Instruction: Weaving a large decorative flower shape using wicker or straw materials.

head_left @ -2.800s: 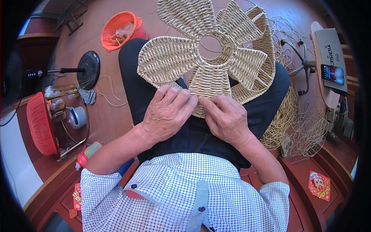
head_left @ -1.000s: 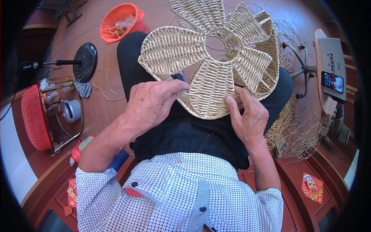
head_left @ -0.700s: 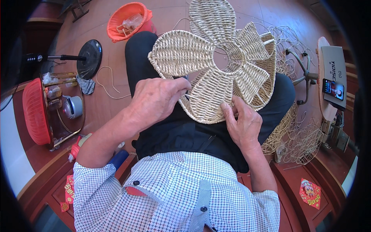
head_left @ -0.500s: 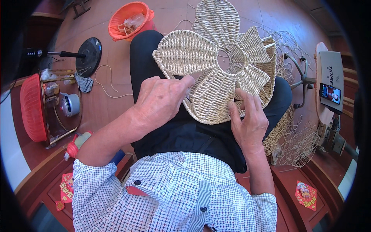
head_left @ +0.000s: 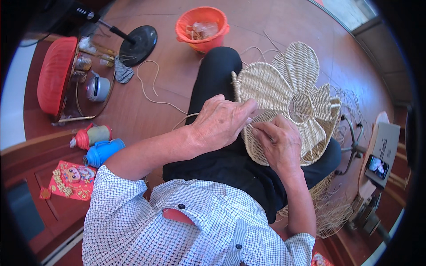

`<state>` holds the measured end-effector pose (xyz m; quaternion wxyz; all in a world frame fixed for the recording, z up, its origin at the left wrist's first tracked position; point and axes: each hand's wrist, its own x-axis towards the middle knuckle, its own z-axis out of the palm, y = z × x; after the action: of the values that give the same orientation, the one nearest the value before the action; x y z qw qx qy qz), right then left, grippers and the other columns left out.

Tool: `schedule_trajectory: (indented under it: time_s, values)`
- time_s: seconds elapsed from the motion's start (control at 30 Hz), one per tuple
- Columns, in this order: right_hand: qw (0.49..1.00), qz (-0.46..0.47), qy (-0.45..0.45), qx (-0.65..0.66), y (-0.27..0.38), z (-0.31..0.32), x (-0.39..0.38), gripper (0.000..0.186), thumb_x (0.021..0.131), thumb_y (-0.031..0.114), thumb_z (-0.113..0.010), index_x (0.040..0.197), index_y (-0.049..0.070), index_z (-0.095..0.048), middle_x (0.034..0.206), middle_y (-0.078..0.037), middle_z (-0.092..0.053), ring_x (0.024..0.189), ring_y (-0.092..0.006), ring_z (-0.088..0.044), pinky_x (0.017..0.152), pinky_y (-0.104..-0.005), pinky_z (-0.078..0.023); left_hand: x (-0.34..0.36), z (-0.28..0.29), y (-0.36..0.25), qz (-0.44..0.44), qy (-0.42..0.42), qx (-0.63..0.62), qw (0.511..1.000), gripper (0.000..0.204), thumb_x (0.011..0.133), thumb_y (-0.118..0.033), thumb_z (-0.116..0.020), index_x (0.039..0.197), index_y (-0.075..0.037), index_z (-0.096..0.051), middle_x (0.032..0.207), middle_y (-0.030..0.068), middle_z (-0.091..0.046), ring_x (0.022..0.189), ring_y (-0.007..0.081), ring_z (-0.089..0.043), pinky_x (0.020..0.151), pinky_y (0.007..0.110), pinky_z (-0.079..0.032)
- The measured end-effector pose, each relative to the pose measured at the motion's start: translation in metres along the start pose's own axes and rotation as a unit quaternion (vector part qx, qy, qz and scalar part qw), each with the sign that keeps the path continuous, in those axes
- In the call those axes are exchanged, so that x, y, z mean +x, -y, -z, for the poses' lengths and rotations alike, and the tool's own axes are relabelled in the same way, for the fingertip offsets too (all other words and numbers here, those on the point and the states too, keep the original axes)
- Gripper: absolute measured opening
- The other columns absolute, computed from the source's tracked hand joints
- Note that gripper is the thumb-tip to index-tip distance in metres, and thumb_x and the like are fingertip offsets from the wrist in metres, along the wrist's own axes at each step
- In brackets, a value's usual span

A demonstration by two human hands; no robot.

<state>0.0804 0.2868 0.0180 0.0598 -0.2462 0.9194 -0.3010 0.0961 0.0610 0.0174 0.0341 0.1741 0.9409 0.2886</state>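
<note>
Across my lap lies a flower-shaped straw weaving (head_left: 262, 86), pale beige, with rounded petals around a ring-shaped opening. My left hand (head_left: 219, 122) is closed at the edge of the near-left petals, pinching the weaving's rim between thumb and forefinger. Just right of it, my right hand (head_left: 282, 142) is closed too, its fingertips pinched together over the nearest petal. Whatever is between those right fingertips is too small to make out. A thin straw cord (head_left: 171, 105) runs from the floor over my leg toward my left hand and disappears behind it.
An orange-red bucket (head_left: 202, 27) holding scraps stands ahead. To the left are a fan base (head_left: 138, 44), a red basin (head_left: 57, 75), a pot (head_left: 98, 86) and a blue flask (head_left: 104, 153). Loose cord (head_left: 326, 210) is heaped at right, near a phone (head_left: 378, 166) on a box.
The view has shifted, so the scene sits lower and farther right. My right hand has moved from the weaving's lower right edge to beside my left hand, fingertips now pinched.
</note>
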Motion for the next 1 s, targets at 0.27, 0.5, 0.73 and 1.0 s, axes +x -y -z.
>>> schedule_trajectory:
  time_s: [0.27, 0.5, 0.73, 1.0]
  values:
    - [0.995, 0.028, 0.074, -0.058, 0.009, 0.005, 0.025, 0.007, 0.089, 0.016, -0.084, 0.094, 0.01, -0.084, 0.09, -0.01, -0.069, 0.094, -0.0341, -0.068, 0.09, -0.0476, -0.051, 0.001, 0.062, 0.104, 0.129, -0.042, -0.114, 0.984, 0.019, 0.1, -0.022, -0.078, 0.111, -0.008, -0.07, 0.089, 0.004, -0.073, 0.081, 0.0161, -0.07, 0.073, 0.035, -0.053]
    - [0.99, -0.024, 0.136, -0.036, 0.013, 0.013, 0.034, 0.009, 0.09, 0.014, -0.084, 0.092, 0.006, -0.081, 0.09, -0.013, -0.07, 0.092, -0.0368, -0.068, 0.088, -0.0491, -0.052, -0.001, 0.108, 0.28, 0.222, -0.123, -0.077, 0.964, 0.03, 0.099, -0.036, -0.079, 0.109, -0.007, -0.078, 0.093, 0.0053, -0.075, 0.09, 0.019, -0.071, 0.083, 0.036, -0.055]
    - [0.989, -0.056, 0.134, -0.012, 0.025, 0.008, 0.033, 0.012, 0.086, 0.012, -0.088, 0.093, 0.004, -0.081, 0.079, -0.01, -0.057, 0.078, -0.0306, -0.059, 0.075, -0.0456, -0.046, -0.119, 0.007, 0.452, 0.437, -0.397, -0.022, 0.807, 0.049, 0.105, -0.051, -0.066, 0.122, -0.007, -0.08, 0.117, 0.0194, -0.082, 0.117, 0.0404, -0.075, 0.104, 0.049, -0.055]
    - [0.981, -0.138, 0.13, -0.047, 0.022, 0.013, 0.02, 0.011, 0.086, 0.011, -0.088, 0.093, 0.005, -0.081, 0.078, -0.01, -0.056, 0.078, -0.0308, -0.059, 0.075, -0.0443, -0.046, -0.202, -0.286, 0.401, 0.614, 0.179, -0.293, 0.711, 0.033, 0.11, -0.033, -0.065, 0.096, -0.01, -0.083, 0.107, 0.0145, -0.083, 0.094, 0.0256, -0.08, 0.08, 0.047, -0.063]
